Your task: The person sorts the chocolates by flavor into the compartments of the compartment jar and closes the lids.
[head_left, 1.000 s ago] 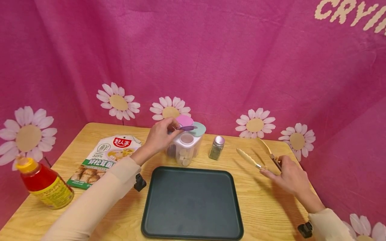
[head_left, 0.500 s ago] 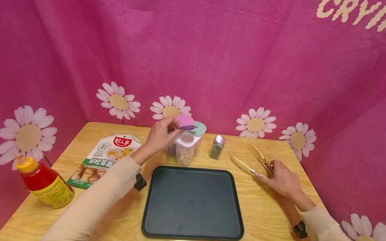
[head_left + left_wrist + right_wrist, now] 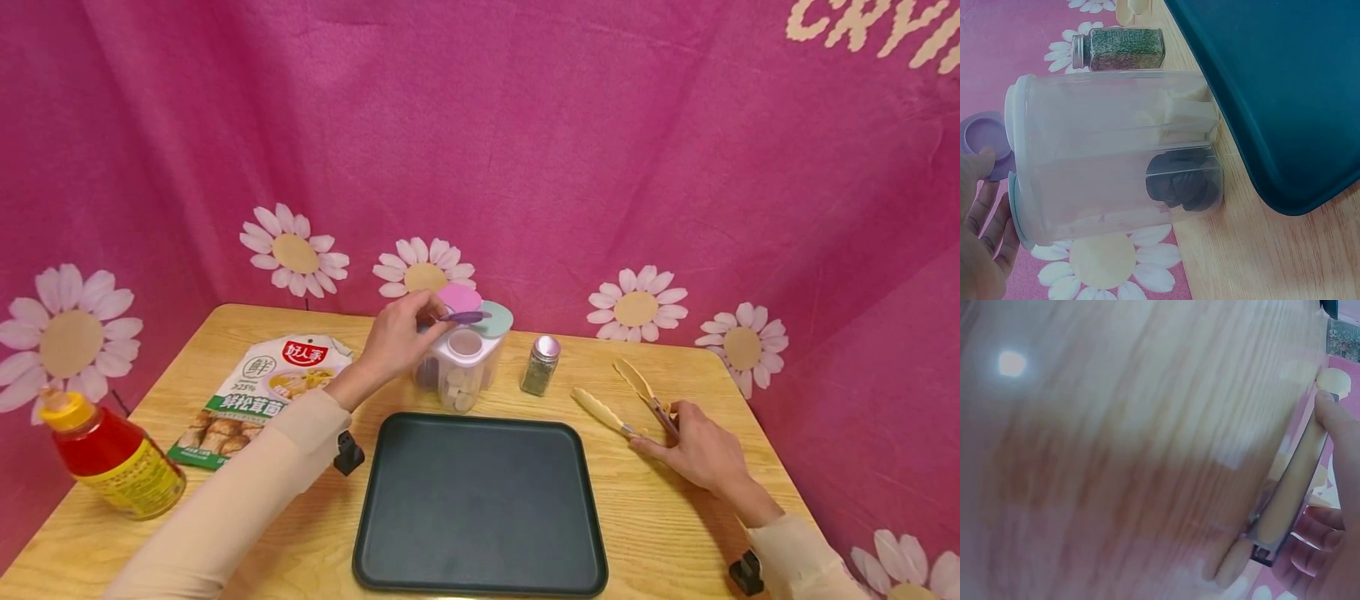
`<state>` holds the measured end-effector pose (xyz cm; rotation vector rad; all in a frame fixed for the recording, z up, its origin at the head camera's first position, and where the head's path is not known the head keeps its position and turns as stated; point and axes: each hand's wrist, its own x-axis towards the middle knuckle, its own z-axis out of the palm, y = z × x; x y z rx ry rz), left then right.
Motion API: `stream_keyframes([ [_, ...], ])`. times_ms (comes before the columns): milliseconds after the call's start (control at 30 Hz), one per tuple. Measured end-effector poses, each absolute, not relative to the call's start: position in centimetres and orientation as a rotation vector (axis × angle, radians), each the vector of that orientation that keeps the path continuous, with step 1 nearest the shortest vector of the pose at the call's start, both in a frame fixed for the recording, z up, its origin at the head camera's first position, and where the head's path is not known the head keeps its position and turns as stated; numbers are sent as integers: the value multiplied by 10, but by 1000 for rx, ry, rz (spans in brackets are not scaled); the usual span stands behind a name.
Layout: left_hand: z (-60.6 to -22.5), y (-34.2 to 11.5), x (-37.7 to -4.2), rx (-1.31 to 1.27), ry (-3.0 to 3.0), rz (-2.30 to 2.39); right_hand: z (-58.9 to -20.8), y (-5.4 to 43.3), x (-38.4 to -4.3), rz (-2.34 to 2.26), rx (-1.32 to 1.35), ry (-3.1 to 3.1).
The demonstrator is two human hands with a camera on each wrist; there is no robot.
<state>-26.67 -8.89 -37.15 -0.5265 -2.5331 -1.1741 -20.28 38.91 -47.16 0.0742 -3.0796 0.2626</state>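
My left hand [image 3: 397,337] pinches a purple flip lid [image 3: 467,317] and holds it raised above a clear divided storage container [image 3: 461,375]. Beneath that lid a round opening shows. Inside, the left wrist view reveals pale chunks [image 3: 1188,115] in one compartment and dark pieces [image 3: 1185,178] in another. On the right, my right hand [image 3: 705,446] grips a pair of tongs [image 3: 598,410], whose cream scalloped tips are spread apart with nothing between them. The tongs sit low over the table; whether they touch it I cannot tell. In the right wrist view my thumb lies along the tongs' handle [image 3: 1294,494].
A dark rectangular tray [image 3: 480,500] lies in front of the container. Between container and tongs stands a spice jar [image 3: 540,367]. To the left are a seasoning packet [image 3: 262,392] and a red sauce bottle [image 3: 120,458]. Pink cloth [image 3: 525,167] hangs behind the table.
My right hand has moved slightly left and lower with the tongs, then nearly stopped. The left hand has kept its hold on the purple lid without moving.
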Motion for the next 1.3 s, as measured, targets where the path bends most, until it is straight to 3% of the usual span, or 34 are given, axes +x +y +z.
stream_keyframes([
  [233, -372, -90, -268, -531, -2535, -1167, -463, 387, -201, 250, 91, -3110],
  [567, -371, -88, -266, -537, -2536, -1166, -422, 372, -206, 275, 248, -2938],
  [1300, -372, -89, -266, -546, -2506, -1157, -364, 210, -252, 543, 832, -2427],
])
